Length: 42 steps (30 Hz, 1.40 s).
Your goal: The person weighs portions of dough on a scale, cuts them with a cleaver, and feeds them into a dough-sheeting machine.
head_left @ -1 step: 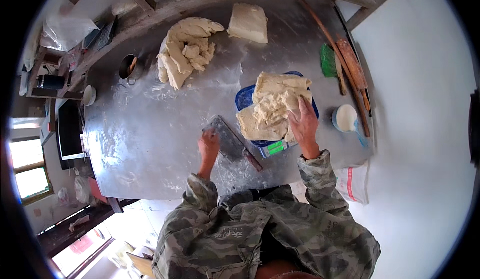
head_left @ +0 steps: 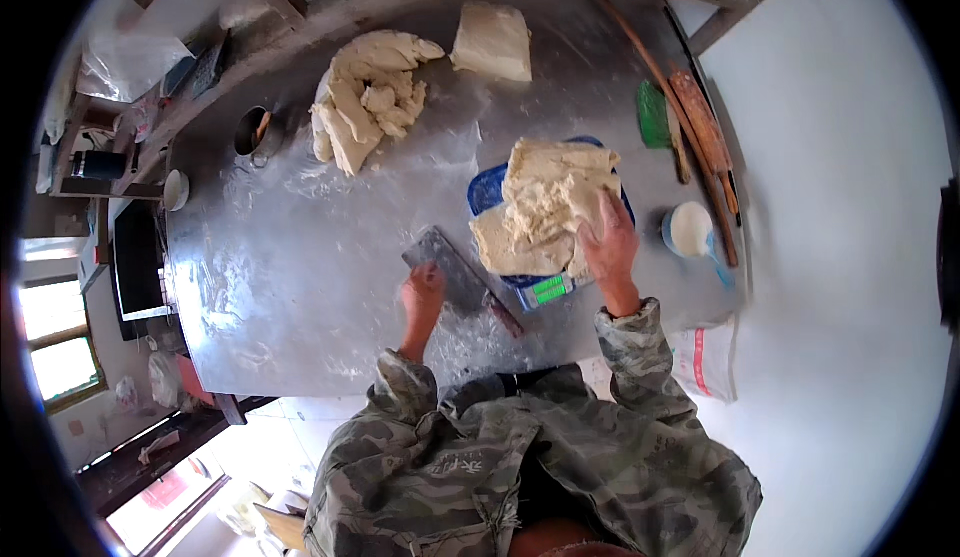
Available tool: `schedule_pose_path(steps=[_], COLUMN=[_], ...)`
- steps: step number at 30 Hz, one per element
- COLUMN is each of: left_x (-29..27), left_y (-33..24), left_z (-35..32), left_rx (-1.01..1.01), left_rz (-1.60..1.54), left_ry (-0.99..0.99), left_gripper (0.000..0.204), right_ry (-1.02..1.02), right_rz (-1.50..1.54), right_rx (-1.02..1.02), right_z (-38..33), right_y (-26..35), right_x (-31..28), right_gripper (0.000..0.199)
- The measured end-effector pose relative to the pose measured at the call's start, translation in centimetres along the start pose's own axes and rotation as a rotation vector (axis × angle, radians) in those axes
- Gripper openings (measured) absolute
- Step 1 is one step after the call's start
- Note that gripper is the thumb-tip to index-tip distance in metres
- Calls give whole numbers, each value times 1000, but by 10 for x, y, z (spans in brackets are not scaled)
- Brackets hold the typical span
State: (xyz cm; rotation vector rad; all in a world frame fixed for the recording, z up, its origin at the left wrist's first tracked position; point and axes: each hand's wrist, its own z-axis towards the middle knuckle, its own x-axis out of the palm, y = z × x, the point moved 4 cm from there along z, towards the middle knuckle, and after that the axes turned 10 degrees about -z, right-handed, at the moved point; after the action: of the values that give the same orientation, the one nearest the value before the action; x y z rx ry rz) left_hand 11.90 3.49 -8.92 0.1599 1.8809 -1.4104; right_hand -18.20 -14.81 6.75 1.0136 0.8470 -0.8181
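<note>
And here the dough (head_left: 540,197) was held in the blue tray (head_left: 486,193), set on the scale (head_left: 529,300) toward the desk's (head_left: 320,287) near side. Its right part was covered by the R hand (head_left: 611,247), thumb set apart from fingers; whether dough was gripped or just pressed couldn't be told. Tray prob. used so dough was carried clear of the scale, w/ the lit display (head_left: 549,289) uncovered, prob. for easy reading.

Over to the L hand (head_left: 422,292): fingers curled in narrow, held right by the cleaver (head_left: 452,270); contact couldn't be confirmed, nor anything small btwn fingers. Cleaver was laid flat, handle toward the near edge, prob. for easy reach. At the back, a heap (head_left: 365,107) and a block (head_left: 492,42), both dough, were parked, prob. to free up room.

Containers next: cup (head_left: 717,265) was well filled w/ white stuff (head_left: 690,227), powder or liquid unclear; pot (head_left: 270,144) was occupied by a wooden handle (head_left: 264,125); bowl's (head_left: 177,190) contents couldn't be made out.
</note>
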Motion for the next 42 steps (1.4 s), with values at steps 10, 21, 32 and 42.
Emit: schedule_pose_path(steps=[10, 21, 32, 42], left_x=[87, 93, 108, 36], left_y=[-37, -34, -40, -83], left_z=[-97, -69, -65, -57], left_rx=[-49, 66, -95, 102], left_rz=[110, -163, -275, -129], left_ry=[497, 255, 193, -127], left_gripper=[26, 35, 46, 45], right_ry=[168, 197, 161, 231], right_rz=[266, 352, 360, 334], right_rx=[424, 532, 436, 337], right_z=[-140, -183, -136, -125], right_y=[-100, -160, -217, -143], right_x=[16, 46, 77, 33], right_gripper=[39, 38, 39, 51])
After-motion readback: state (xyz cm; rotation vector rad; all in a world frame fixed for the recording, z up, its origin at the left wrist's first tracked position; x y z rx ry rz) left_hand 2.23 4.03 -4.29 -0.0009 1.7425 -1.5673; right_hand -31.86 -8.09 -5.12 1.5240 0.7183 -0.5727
